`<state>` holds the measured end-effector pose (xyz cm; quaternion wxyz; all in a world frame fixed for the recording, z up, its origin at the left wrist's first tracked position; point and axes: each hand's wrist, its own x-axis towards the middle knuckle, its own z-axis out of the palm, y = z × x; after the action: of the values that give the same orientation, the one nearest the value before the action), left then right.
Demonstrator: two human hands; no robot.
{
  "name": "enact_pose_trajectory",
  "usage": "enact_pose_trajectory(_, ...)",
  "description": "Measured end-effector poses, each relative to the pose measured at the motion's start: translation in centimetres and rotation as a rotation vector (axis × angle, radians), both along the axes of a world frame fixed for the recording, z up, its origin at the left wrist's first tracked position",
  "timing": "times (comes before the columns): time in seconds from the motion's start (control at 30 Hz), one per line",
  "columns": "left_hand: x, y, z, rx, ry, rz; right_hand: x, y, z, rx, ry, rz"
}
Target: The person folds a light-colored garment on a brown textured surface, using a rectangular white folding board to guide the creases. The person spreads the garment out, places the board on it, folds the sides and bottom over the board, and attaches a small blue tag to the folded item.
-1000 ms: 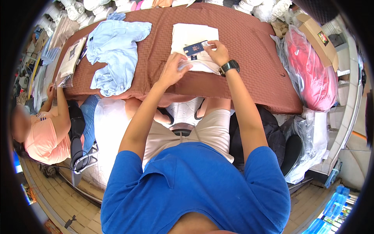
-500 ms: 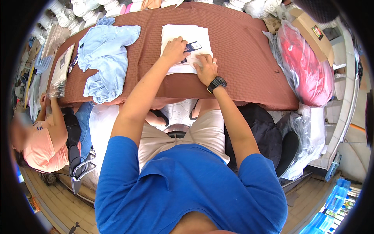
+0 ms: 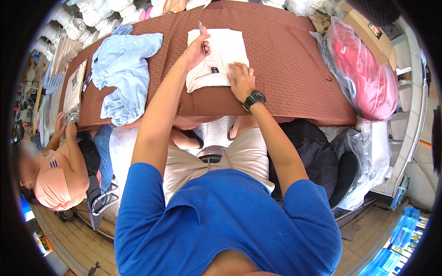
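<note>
The folded white garment (image 3: pixel 216 57) lies on the brown cloth-covered table (image 3: pixel 285 69), about midway along its length and closer to the far edge than to the near one. A small dark label (image 3: pixel 214 70) shows on its near half.

The left hand (image 3: pixel 195 46) is raised over the left side of the garment, fingers pressed together around a thin flat card (image 3: pixel 201 33) that stands almost upright; only its narrow edge shows, so its face cannot be read.

The right hand (image 3: pixel 240 82) rests flat on the near right corner of the garment, fingers spread, palm down. A black wristwatch (image 3: pixel 254 99) sits on that wrist and a ring on one finger.

A crumpled light blue shirt (image 3: pixel 123 76) lies toward the left end of the table, well apart from the garment. Beyond it, at the left edge, lies a flat clear packet (image 3: pixel 73 94).

A second person in an orange top (image 3: pixel 53 177) sits at the left end, one hand touching that packet.

A clear bag of red fabric (image 3: pixel 366 69) stands off the right end of the table.
</note>
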<state>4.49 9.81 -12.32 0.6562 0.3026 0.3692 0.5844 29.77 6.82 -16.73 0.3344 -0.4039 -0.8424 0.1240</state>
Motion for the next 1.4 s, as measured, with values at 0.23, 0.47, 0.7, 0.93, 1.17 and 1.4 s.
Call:
enact_pose_trajectory(0.23, 4.2, 0.9, 0.4, -0.002, 0.24, 0.286, 0.6, 0.1, -0.7, 0.019, 0.002, -0.027)
enact_pose_trajectory(0.47, 4.8, 0.6, -1.2, 0.069, 1.026, 0.561, 0.9, 0.2, -0.7, 0.048, 0.043, 0.022)
enact_pose_trajectory(0.7, 0.7, -5.0, -3.5, 0.038, 1.425, 0.808, 6.3, 3.6, 1.4, 0.004, 0.256, -0.175)
enact_pose_trajectory(0.93, -1.5, -5.8, -4.6, -0.194, 1.301, 0.535, 4.4, 7.4, 1.8, -0.386, 0.164, -0.248)
enact_pose_trajectory(1.17, -1.2, -3.8, -4.1, -0.242, 1.108, 0.515, 0.6, 9.3, 2.1, -0.579, 0.099, -0.282)
enact_pose_trajectory(1.4, -4.1, -1.4, -6.0, -0.251, 1.011, 0.685, 0.0, 9.6, 2.5, -0.652, 0.053, -0.313)
